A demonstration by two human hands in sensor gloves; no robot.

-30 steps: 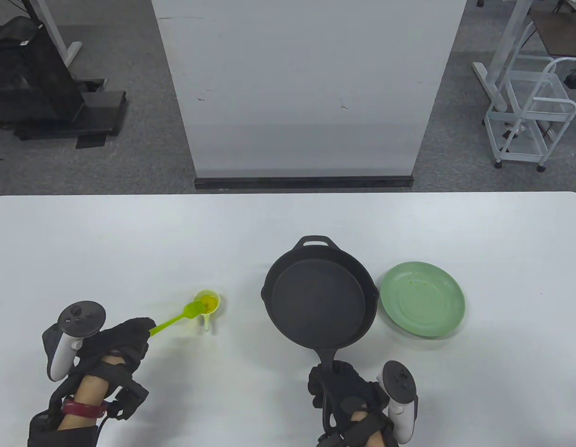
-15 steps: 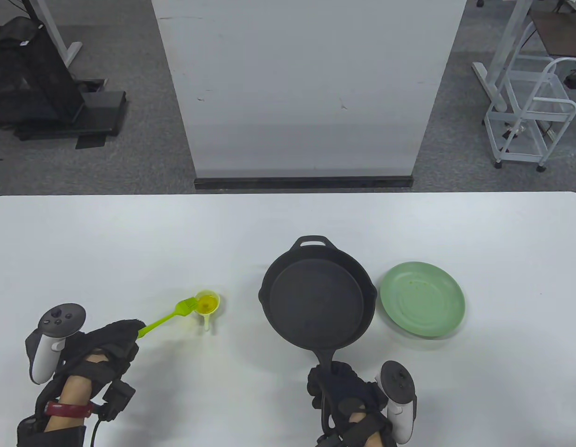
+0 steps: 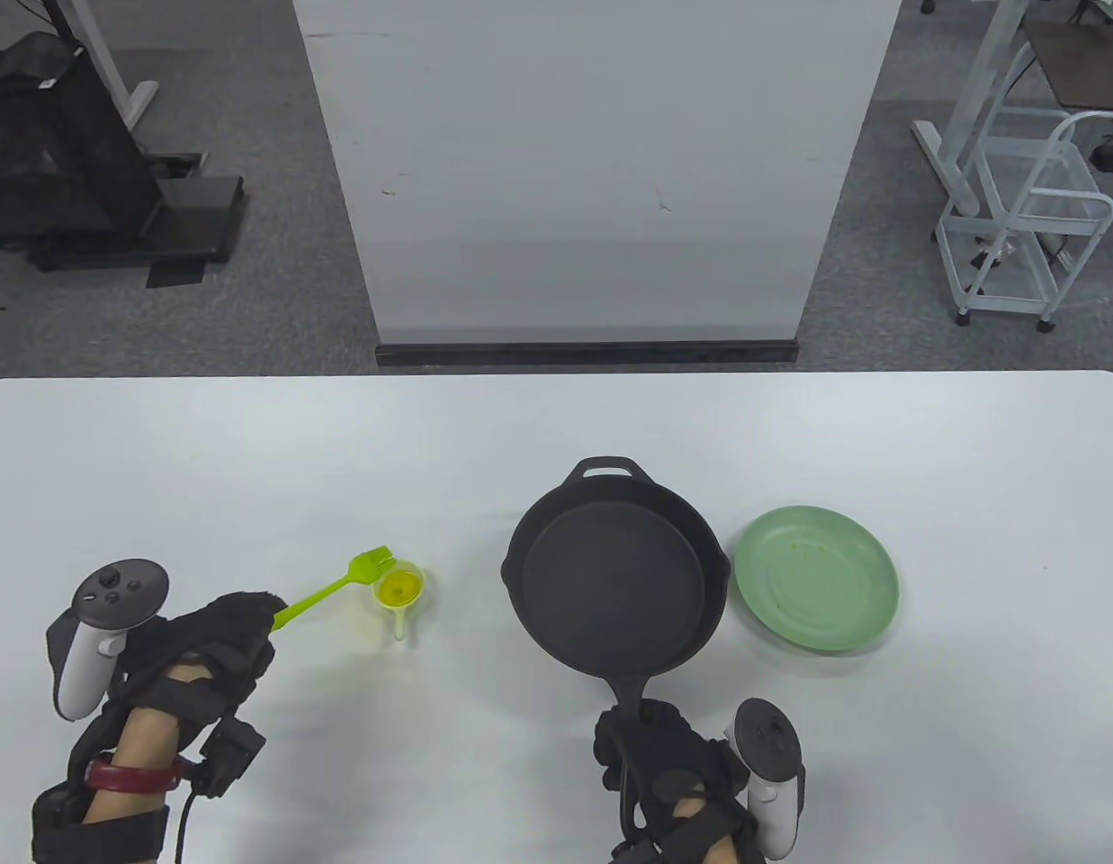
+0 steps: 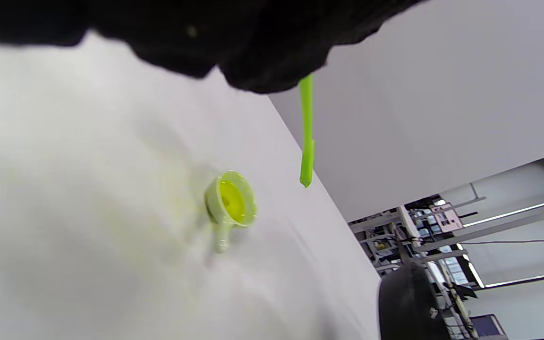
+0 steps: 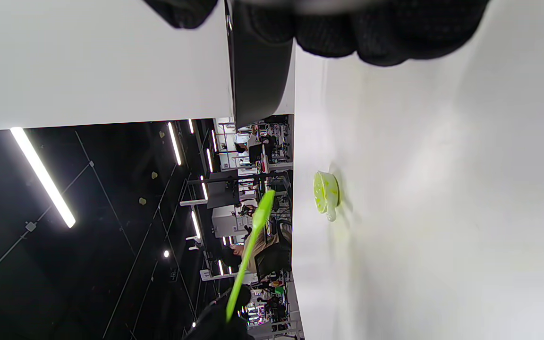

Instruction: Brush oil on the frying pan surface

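On the left, the left hand (image 3: 219, 643) grips the handle end of the green brush (image 3: 336, 589), fingers closed around it. The brush is lifted off the table (image 3: 250, 450); its head is in the air just beside the small oil cup (image 3: 399, 589), not inside it. The cup stands on the table with yellow oil in it. In the middle is the black frying pan (image 3: 614, 580), flat on the table. The right hand (image 3: 668, 765) holds its handle, fingers wrapped around. Just right of the pan, 1 green plate (image 3: 817, 578) lies near it.
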